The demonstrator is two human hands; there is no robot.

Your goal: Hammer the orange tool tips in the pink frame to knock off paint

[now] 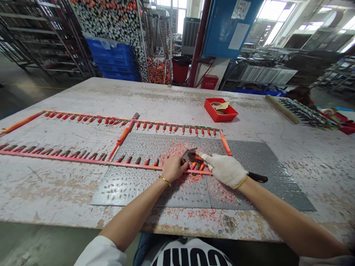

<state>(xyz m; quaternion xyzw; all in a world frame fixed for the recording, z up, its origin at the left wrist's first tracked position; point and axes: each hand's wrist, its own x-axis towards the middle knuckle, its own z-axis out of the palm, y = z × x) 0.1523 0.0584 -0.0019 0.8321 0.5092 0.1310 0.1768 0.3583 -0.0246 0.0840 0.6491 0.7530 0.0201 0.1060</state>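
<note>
Pegs: orange-red pegs in a row along a pink rack rail, beneath the hands.
Left hand: bare, fingers bent over the rail; grip cannot be told.
Right hand: white knit glove closed around a black-handled cutter, steel head at the pegs.
Around: orange shavings on a perforated steel plate.

Loving the colours here: white knit glove with a yellow cuff on the right, glossy black tool handle, orange-red shavings speckling the dimpled grey metal sheet, bright red plastic tray far right, stacked blue plastic crates far left.
</note>
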